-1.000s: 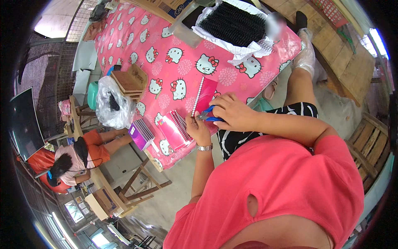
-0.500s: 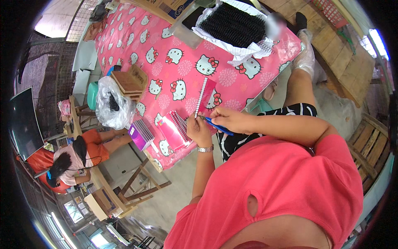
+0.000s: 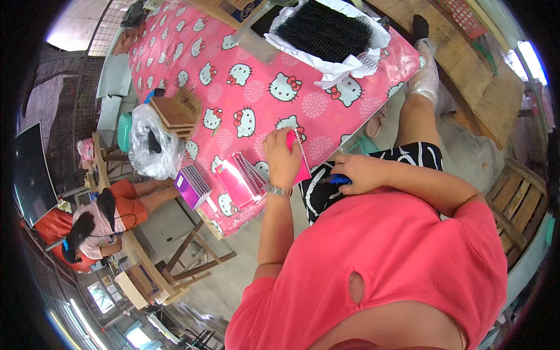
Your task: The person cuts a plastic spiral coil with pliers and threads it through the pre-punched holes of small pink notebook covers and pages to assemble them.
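My left hand [image 3: 282, 156] is closed around the top of a small pink notebook [image 3: 303, 164], whose white spiral binding runs down its right side. The notebook stands tilted at the near edge of the table with the pink cartoon-print cover [image 3: 262, 76]. Against my lap, my right hand [image 3: 360, 172] grips a tool with blue handles [image 3: 339, 179], which looks like pliers; its tip is hard to make out. Left of my left hand lie a stack of pink spiral notebooks [image 3: 234, 179] and a stack of purple ones [image 3: 188, 191].
At the back, a paper-lined box holds many black coils [image 3: 324, 32]. Wooden blocks [image 3: 175, 112] and a clear plastic bag [image 3: 150, 153] sit at the left edge. Beyond, another person [image 3: 96, 227] bends over a bench. A wooden bench [image 3: 466, 76] stands right.
My right hand with the blue tool has drawn back from the notebook's binding toward my lap. My left hand has moved up and turned the notebook so its spiral faces right.
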Demonstrator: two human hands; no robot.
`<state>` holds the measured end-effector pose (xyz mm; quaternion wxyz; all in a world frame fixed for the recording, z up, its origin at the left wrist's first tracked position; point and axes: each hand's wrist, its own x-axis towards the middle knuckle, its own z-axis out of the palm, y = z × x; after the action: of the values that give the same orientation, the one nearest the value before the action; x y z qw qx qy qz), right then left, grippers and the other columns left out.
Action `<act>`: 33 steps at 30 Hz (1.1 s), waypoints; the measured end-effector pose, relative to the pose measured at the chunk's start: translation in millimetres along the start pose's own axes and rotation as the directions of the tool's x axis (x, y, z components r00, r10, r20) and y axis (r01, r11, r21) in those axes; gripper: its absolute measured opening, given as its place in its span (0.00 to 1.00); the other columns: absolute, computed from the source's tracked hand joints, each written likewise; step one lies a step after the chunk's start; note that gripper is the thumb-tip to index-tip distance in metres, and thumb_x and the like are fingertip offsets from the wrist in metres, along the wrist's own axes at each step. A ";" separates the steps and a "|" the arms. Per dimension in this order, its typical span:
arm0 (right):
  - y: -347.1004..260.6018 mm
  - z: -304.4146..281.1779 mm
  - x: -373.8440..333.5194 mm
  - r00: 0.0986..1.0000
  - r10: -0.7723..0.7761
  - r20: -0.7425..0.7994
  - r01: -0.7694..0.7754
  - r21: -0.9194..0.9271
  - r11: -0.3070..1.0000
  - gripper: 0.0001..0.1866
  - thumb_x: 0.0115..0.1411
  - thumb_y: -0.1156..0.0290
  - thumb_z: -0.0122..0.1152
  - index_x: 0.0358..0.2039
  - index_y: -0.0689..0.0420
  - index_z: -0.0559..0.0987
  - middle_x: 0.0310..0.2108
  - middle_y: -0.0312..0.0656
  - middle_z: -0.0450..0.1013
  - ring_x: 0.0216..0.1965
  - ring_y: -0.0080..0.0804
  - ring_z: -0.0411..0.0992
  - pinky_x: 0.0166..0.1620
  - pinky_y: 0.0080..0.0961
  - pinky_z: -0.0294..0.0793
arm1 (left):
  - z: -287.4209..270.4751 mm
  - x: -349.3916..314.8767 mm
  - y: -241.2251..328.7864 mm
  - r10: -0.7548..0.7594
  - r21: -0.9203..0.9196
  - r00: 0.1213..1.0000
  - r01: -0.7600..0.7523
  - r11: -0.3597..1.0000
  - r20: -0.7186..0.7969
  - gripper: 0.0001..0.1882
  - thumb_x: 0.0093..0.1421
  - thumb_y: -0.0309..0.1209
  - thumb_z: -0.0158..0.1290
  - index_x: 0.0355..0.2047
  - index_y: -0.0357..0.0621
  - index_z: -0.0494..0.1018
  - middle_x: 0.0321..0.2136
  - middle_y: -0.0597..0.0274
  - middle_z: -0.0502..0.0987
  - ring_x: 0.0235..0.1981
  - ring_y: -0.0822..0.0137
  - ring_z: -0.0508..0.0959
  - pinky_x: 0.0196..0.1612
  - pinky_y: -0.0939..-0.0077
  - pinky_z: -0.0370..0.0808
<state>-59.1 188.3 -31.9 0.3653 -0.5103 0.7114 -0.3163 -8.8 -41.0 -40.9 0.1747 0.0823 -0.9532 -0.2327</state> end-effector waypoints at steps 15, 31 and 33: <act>10.4 25.1 28.3 0.916 -0.293 -0.272 0.055 -0.639 0.767 0.16 0.48 0.65 0.62 0.38 0.55 0.75 0.37 0.39 0.72 0.43 0.35 0.70 0.48 0.33 0.66 | -1.0 -113.9 19.2 -0.596 -0.490 0.402 0.872 0.017 0.695 0.25 0.69 0.49 0.43 0.38 0.36 0.73 0.32 0.53 0.80 0.26 0.64 0.78 0.28 0.73 0.73; 16.1 30.3 22.8 0.956 -0.142 -0.258 -0.009 -0.509 0.861 0.19 0.48 0.63 0.65 0.41 0.56 0.76 0.36 0.44 0.75 0.40 0.42 0.76 0.39 0.38 0.75 | 14.0 -118.8 17.0 -0.513 -0.635 0.407 0.646 -0.424 0.756 0.15 0.69 0.43 0.47 0.30 0.46 0.67 0.23 0.65 0.70 0.18 0.73 0.65 0.24 0.79 0.63; 16.5 31.4 22.8 0.950 -0.147 -0.276 -0.015 -0.510 0.860 0.21 0.47 0.63 0.67 0.42 0.55 0.75 0.37 0.44 0.75 0.40 0.42 0.76 0.37 0.38 0.76 | 13.7 -118.5 16.1 -0.506 -0.631 0.406 0.645 -0.431 0.761 0.15 0.69 0.43 0.46 0.31 0.46 0.67 0.23 0.65 0.70 0.18 0.73 0.65 0.24 0.80 0.62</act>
<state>-45.7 168.7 -66.7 0.0930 -0.5574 0.7988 -0.2062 94.5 7.0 -79.6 -0.0312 0.4346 -0.3196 -0.8414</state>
